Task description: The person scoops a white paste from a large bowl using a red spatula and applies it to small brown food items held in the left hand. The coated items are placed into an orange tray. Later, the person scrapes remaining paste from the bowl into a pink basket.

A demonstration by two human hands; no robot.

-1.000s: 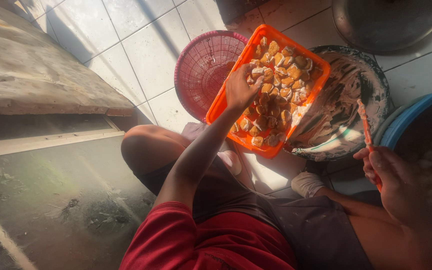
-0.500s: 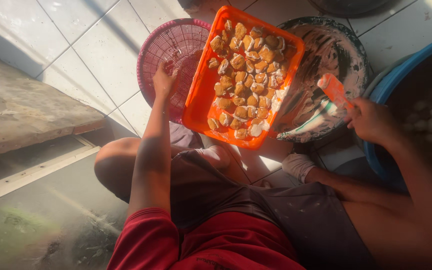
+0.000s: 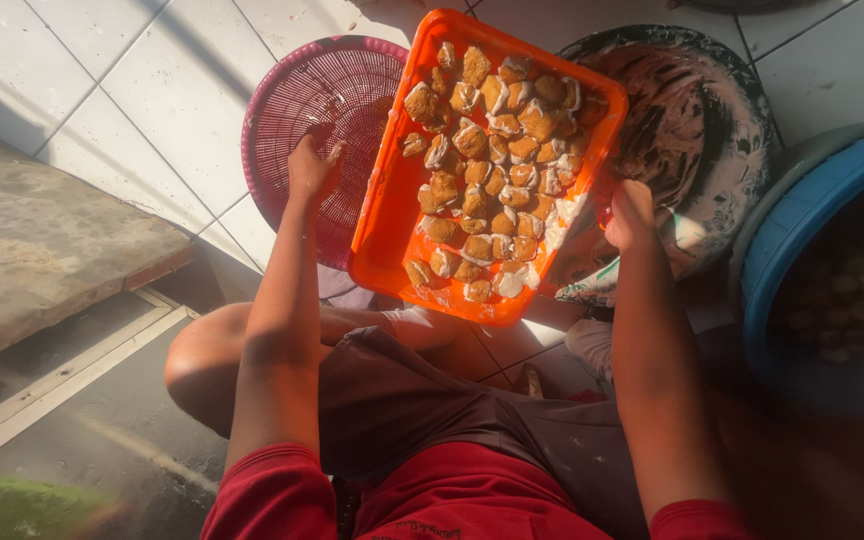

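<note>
I see orange tray [image 3: 384,215] of browned stuffed pieces [image 3: 492,170] tilted over floor tiles. Left hand [image 3: 310,168] spread wide on pink basket [image 3: 292,115] beside tray; right hand [image 3: 630,213] at tray's right edge (grip unclear). Smeared bowl [image 3: 722,130], blue tub [image 3: 802,230] right.

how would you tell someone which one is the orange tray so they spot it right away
Look at the white tiled floor ahead of the seated person. Between the round pink basket and the smeared bowl is the orange tray, the only rectangular container, filled with browned fried pieces.
</note>
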